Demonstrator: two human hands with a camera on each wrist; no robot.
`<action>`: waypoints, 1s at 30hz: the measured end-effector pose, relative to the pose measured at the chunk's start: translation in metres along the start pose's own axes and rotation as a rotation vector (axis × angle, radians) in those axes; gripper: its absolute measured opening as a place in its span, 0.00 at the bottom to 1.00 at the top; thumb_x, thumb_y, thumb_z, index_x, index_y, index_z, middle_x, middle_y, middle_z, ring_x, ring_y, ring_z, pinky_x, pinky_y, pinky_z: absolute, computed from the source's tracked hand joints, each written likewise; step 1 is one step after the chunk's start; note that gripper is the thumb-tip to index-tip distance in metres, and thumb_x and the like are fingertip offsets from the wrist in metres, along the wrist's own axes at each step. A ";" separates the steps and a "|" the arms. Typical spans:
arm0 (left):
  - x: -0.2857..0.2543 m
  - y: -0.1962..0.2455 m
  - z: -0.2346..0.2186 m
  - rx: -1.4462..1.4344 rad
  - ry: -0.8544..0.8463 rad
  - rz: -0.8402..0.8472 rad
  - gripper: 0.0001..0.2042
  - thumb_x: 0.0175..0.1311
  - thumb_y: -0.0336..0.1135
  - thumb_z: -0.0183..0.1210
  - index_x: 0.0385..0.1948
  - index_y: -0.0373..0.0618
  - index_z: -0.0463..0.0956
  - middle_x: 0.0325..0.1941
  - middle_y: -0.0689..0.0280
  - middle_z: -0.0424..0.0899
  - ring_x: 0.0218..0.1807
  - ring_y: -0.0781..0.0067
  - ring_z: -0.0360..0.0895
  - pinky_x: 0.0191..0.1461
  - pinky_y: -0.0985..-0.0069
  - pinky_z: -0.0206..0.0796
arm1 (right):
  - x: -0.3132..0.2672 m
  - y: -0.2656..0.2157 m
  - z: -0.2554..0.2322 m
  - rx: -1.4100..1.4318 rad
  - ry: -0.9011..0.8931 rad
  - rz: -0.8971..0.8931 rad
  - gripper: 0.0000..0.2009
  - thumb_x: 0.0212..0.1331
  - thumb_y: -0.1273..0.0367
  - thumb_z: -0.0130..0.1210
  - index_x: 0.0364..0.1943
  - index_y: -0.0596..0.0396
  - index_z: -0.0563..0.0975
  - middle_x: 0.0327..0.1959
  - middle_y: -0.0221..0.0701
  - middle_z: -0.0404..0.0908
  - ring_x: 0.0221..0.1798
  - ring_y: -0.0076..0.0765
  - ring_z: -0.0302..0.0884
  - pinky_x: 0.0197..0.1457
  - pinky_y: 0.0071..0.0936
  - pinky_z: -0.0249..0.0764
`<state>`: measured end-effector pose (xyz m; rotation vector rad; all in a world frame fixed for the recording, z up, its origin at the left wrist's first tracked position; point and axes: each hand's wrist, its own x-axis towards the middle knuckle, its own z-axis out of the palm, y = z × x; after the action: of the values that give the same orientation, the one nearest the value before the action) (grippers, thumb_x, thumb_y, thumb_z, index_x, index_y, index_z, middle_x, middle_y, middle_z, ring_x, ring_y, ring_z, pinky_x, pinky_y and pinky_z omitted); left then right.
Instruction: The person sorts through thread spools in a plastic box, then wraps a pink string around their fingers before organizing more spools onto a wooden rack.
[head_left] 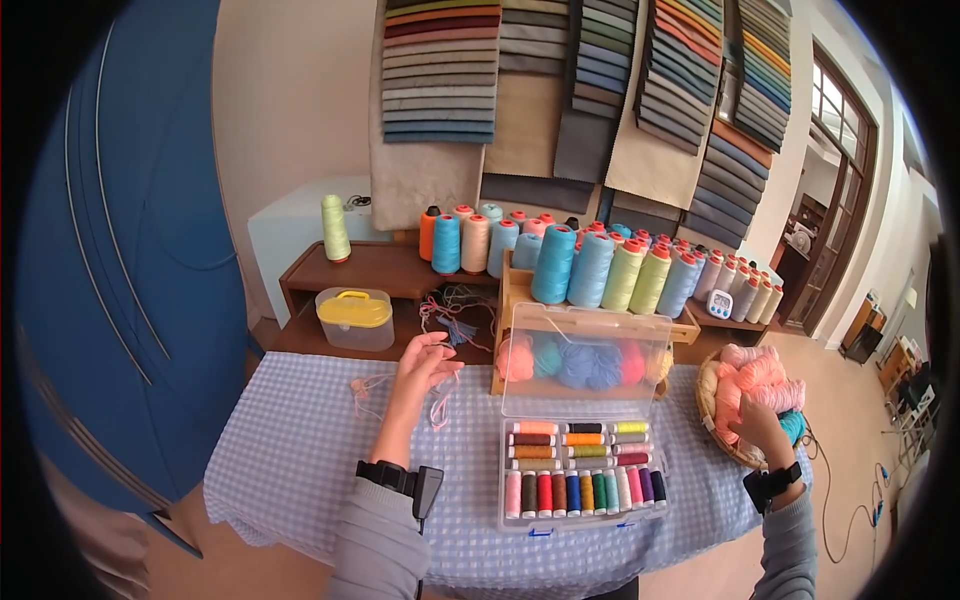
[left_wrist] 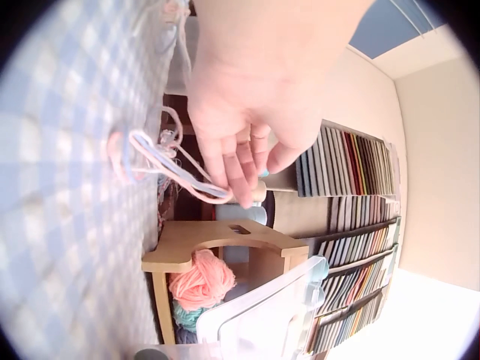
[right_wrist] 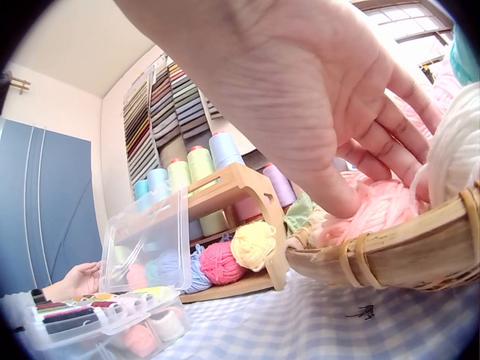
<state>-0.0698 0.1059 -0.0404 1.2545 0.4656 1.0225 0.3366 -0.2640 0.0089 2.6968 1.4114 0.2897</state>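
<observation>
My left hand is raised over the left part of the cloth, fingers bent around thin pink and pale blue yarn strands. A loop of these strands hangs below the fingertips, and more pale pink strands lie on the cloth beside it. At the right, my right hand reaches into a round wicker basket of yarn balls. Its thumb and fingers come down around a pink yarn ball. A white yarn ball sits beside those fingers, and a teal one lies at the basket's right side.
Mid-table stands an open clear box of colourful thread spools, its lid upright. Behind it, a wooden rack bears large thread cones and yarn balls. A yellow-lidded container stands back left. The checked cloth covers the table.
</observation>
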 end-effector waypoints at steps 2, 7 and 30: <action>0.000 0.001 0.001 -0.153 -0.082 -0.015 0.14 0.63 0.36 0.48 0.48 0.46 0.66 0.40 0.64 0.73 0.43 0.72 0.75 0.44 0.77 0.66 | 0.001 0.004 0.004 0.011 -0.012 0.005 0.25 0.43 0.64 0.57 0.43 0.68 0.66 0.25 0.47 0.77 0.30 0.52 0.76 0.31 0.40 0.71; 0.006 -0.011 0.001 -0.003 -0.001 0.053 0.14 0.62 0.37 0.49 0.48 0.46 0.68 0.44 0.65 0.73 0.45 0.74 0.72 0.44 0.79 0.62 | 0.000 0.006 0.009 0.008 0.022 -0.007 0.26 0.43 0.63 0.57 0.44 0.68 0.65 0.24 0.46 0.77 0.29 0.51 0.76 0.30 0.40 0.71; 0.018 -0.048 -0.027 0.172 0.460 0.059 0.16 0.60 0.33 0.48 0.50 0.47 0.65 0.53 0.60 0.65 0.54 0.68 0.63 0.52 0.69 0.62 | -0.010 -0.010 -0.004 -0.017 0.091 -0.060 0.11 0.51 0.63 0.49 0.25 0.59 0.72 0.18 0.40 0.76 0.22 0.47 0.75 0.25 0.38 0.69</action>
<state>-0.0635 0.1368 -0.0885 1.1856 0.8901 1.3500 0.3221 -0.2669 0.0096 2.6539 1.5027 0.4225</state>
